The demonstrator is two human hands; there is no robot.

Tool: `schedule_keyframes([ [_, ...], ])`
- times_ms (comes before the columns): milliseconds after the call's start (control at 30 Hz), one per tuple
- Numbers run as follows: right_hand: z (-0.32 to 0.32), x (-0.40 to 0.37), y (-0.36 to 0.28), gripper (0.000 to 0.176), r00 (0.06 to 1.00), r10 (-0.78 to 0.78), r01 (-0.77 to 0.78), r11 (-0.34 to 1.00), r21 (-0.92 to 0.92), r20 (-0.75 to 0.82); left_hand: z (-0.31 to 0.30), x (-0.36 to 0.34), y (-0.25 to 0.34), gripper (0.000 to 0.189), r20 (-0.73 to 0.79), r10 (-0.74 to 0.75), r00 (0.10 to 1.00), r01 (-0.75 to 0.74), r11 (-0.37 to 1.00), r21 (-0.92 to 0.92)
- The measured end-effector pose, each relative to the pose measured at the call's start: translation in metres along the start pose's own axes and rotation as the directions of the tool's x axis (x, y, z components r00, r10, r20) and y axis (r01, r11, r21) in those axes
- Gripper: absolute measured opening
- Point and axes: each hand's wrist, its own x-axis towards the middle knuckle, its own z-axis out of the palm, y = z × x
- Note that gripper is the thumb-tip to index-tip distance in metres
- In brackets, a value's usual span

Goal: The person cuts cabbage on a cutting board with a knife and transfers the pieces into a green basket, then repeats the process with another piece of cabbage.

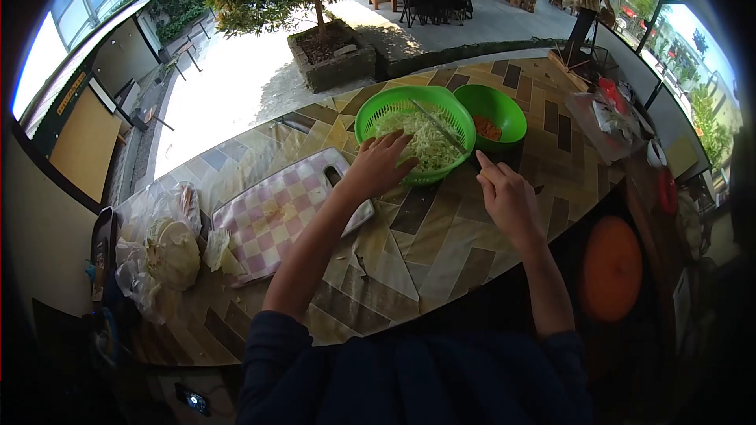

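Observation:
Shredded cabbage point(429, 142) fills a green colander point(378, 106) on the table. My left hand point(378, 164) lies over the colander's near left side, fingers spread on the cabbage. In my right hand point(508, 195) is a knife point(439, 126), gripped by its handle with the index finger stretched forward. Its blade reaches across the colander over the cabbage, pointing up and left. Against the colander's right side stands a green bowl point(508, 114) with orange shreds point(488, 127) in it. Left of my left arm is a pink-and-white checkered cutting board point(272, 212) with a few scraps.
A cut cabbage head point(173, 254) sits by a clear plastic bag point(138, 256) at the left, near loose cabbage leaves point(223, 252). Plastic bags point(606, 118) lie at the right end of the patterned table point(441, 260). An orange round stool seat point(612, 267) is below its right edge.

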Motion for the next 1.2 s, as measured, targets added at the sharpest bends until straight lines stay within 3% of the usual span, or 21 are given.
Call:
schedule_keyframes([
  [100,-0.005,0.001,-0.003,0.035,1.0,0.01,-0.01,0.999,0.046,0.0,0.001,-0.004,0.0,0.051,-0.018,0.021,1.0,-0.021,1.0,-0.02],
  [233,-0.006,0.001,-0.017,0.037,1.0,-0.006,0.015,0.924,0.381,-0.024,-0.022,-0.023,0.011,0.047,-0.122,0.088,0.989,-0.094,0.994,-0.046],
  [333,-0.001,-0.004,-0.044,0.039,0.999,-0.02,0.0,0.863,0.506,0.035,-0.047,-0.051,0.013,0.043,-0.102,0.04,0.994,-0.055,0.988,-0.146],
  [367,0.001,-0.007,-0.055,0.04,0.996,-0.013,-0.036,0.837,0.545,0.086,-0.053,-0.063,0.011,0.037,-0.16,0.059,0.985,-0.082,0.987,-0.139],
  [467,0.02,-0.012,-0.085,0.042,0.979,-0.161,0.051,0.787,0.614,0.125,-0.066,-0.098,-0.007,0.03,-0.074,-0.031,0.997,0.018,0.985,-0.173],
  [600,0.07,-0.021,-0.12,0.047,0.929,-0.256,0.118,0.889,0.442,0.267,-0.075,-0.147,-0.028,0.026,-0.173,-0.176,0.969,0.153,0.979,-0.138],
  [633,0.095,-0.026,-0.122,0.048,0.931,-0.294,0.191,0.897,0.398,0.216,-0.062,-0.161,-0.048,0.028,-0.231,-0.195,0.953,0.192,0.981,-0.037],
  [767,0.149,-0.029,-0.143,0.049,0.896,-0.259,0.239,0.966,0.099,0.361,-0.061,-0.208,-0.059,0.035,-0.225,-0.29,0.93,0.285,0.957,-0.054],
  [867,0.167,-0.033,-0.15,0.05,0.905,-0.32,0.311,0.947,0.077,0.282,-0.071,-0.235,-0.066,0.036,-0.205,-0.305,0.93,0.296,0.952,-0.073],
  [933,0.163,-0.033,-0.157,0.045,0.892,-0.329,0.331,0.942,0.046,0.309,-0.091,-0.25,-0.065,0.035,-0.19,-0.354,0.916,0.34,0.935,-0.101],
  [1033,0.158,-0.032,-0.173,0.04,0.886,-0.382,0.408,0.912,-0.048,0.263,-0.112,-0.274,-0.071,0.033,-0.307,-0.321,0.896,0.335,0.942,-0.005],
  [1133,0.153,-0.031,-0.215,0.041,0.865,-0.463,0.45,0.886,0.112,0.194,-0.129,-0.295,-0.077,0.032,-0.325,-0.451,0.831,0.444,0.89,-0.101],
  [1200,0.16,-0.037,-0.252,0.041,0.842,-0.493,0.399,0.843,0.362,0.221,-0.136,-0.31,-0.086,0.037,-0.327,-0.487,0.81,0.486,0.869,-0.091],
])
